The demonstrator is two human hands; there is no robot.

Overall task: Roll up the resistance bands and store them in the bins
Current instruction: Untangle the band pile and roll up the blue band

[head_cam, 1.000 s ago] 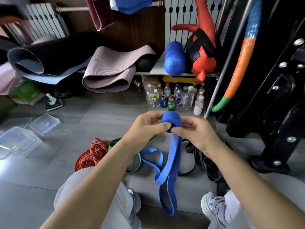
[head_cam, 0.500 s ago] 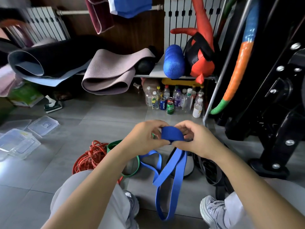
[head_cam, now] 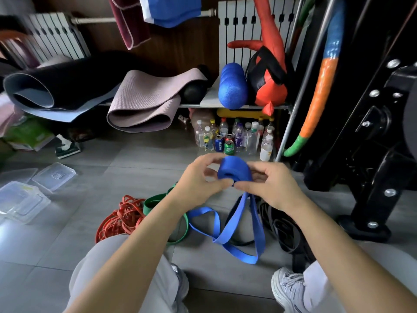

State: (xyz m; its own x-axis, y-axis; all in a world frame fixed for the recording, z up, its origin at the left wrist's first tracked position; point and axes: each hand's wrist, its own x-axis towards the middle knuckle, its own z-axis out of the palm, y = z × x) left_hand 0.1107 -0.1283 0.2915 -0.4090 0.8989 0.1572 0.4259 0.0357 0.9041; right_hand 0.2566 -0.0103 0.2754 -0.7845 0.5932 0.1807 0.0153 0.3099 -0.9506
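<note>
A blue resistance band (head_cam: 234, 171) is partly wound into a thick roll held in front of me, above the floor. My left hand (head_cam: 198, 181) pinches the roll's left side with thumb and fingers. My right hand (head_cam: 268, 186) pinches its right side. The unrolled blue tail (head_cam: 239, 224) hangs down in loops to the tiles. A green band (head_cam: 155, 202), a tangle of orange-red bands (head_cam: 119, 220) and black bands (head_cam: 282, 227) lie on the floor below my hands. Clear plastic bins (head_cam: 20, 199) with a lid (head_cam: 54, 175) sit at the left.
A low shelf (head_cam: 194, 105) holds rolled yoga mats (head_cam: 140, 102), a blue foam roller (head_cam: 232, 86) and a red punching bag (head_cam: 270, 82). Bottles and cans (head_cam: 234, 138) stand beneath it. A black machine frame (head_cam: 372, 168) stands at right. My knees and shoes fill the bottom.
The roll has been turned over in my hands and grown thicker. The hanging blue tail is shorter and its lowest loop has risen.
</note>
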